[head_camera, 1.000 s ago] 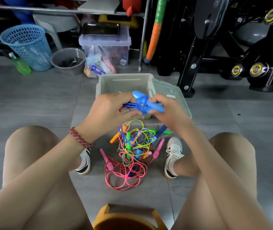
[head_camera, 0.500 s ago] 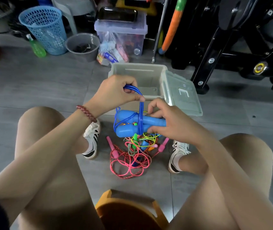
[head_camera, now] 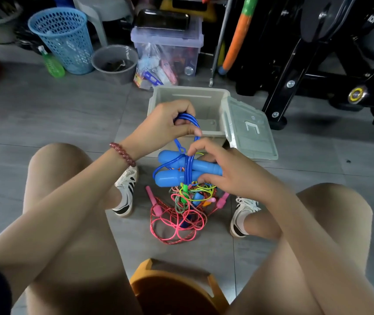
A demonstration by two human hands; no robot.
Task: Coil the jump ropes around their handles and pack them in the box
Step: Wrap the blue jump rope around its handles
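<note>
**Mia:** Above the pile of ropes (head_camera: 181, 208) on the floor, what did the hands hold?

**Ben:** The blue jump rope. The right hand (head_camera: 233, 176) had its fingers curled round the two blue handles (head_camera: 170, 179). They were smooth plastic, fat and round at the ends, and they lay side by side.

**Mia:** And the left hand (head_camera: 167, 123)?

**Ben:** It was higher up, in front of the box (head_camera: 190, 98). It pinched some loops of the thin, shiny blue cord (head_camera: 190, 117). The cord ran down and went round the middle of the handles.

**Mia:** Did the hands touch?

**Ben:** They were very close, but I could not tell if they touched.

**Mia:** What did the box look like?

**Ben:** It was pale grey plastic with straight sides, and it was open. Its flat lid (head_camera: 249, 137) leaned at the right side.

**Mia:** And the pile?

**Ben:** It was a tangle between the two shoes. A pink rope (head_camera: 170, 233) looked twisted and bumpy, with a small pink handle (head_camera: 152, 200). Yellow and green strings were mixed in. A round beaded bracelet (head_camera: 122, 153) sat on the left wrist.
</note>
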